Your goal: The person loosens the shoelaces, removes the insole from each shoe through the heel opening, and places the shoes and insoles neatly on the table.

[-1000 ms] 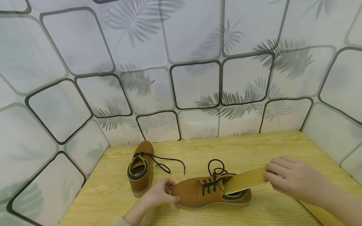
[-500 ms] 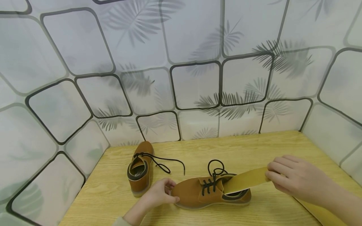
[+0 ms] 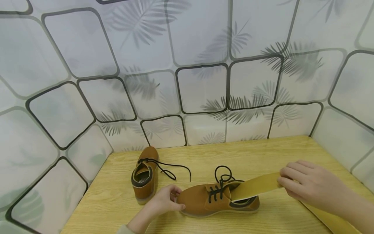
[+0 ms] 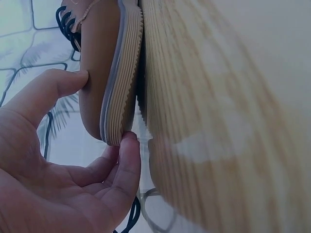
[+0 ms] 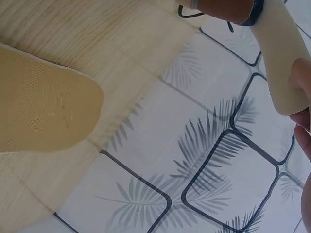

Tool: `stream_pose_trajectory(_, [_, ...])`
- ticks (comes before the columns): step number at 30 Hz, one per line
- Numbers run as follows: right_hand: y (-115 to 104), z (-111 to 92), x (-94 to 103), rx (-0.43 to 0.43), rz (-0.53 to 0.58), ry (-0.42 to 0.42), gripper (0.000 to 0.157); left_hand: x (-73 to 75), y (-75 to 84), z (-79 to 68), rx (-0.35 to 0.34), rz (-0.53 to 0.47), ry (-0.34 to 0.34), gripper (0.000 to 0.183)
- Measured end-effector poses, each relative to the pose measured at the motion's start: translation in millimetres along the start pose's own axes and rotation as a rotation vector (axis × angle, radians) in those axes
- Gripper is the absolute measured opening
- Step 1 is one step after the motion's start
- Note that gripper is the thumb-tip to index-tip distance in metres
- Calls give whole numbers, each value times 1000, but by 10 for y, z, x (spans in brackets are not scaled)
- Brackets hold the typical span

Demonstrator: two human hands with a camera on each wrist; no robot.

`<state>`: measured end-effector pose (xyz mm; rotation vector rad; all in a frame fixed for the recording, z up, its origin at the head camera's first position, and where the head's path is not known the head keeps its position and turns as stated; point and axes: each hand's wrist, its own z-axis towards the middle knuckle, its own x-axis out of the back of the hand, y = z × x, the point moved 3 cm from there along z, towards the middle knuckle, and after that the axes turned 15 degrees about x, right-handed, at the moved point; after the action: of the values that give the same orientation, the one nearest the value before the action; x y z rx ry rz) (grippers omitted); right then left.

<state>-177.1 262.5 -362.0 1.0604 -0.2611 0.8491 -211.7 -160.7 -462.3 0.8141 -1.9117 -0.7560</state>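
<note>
A brown lace-up shoe [image 3: 194,199] lies sideways on the table with its toe to the left. My left hand [image 3: 166,200] grips that toe; in the left wrist view the thumb presses the upper and fingertips touch the sole edge. My right hand [image 3: 306,183] pinches one end of a tan insole [image 3: 258,187], thumb on one face in the right wrist view. The insole slants down into the shoe's opening, where its other end is hidden. Black laces [image 3: 223,172] loop up from the shoe.
A matching brown shoe [image 3: 148,174] stands at the left, heel towards me, its loose black lace [image 3: 175,165] trailing right. Another tan insole [image 5: 43,104] lies on the wood-grain table [image 3: 233,152], partly under my right forearm. Patterned walls [image 3: 201,87] enclose the back and sides.
My right hand has moved slightly right, drawing a little more of the insole out of the shoe. My left hand and both shoes have stayed in place.
</note>
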Motion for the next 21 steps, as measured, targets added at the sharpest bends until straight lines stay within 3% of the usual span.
stream_pose_trajectory(21, [31,-20,86,-49,-17,3,52,9,1,-4,8,6,8,41])
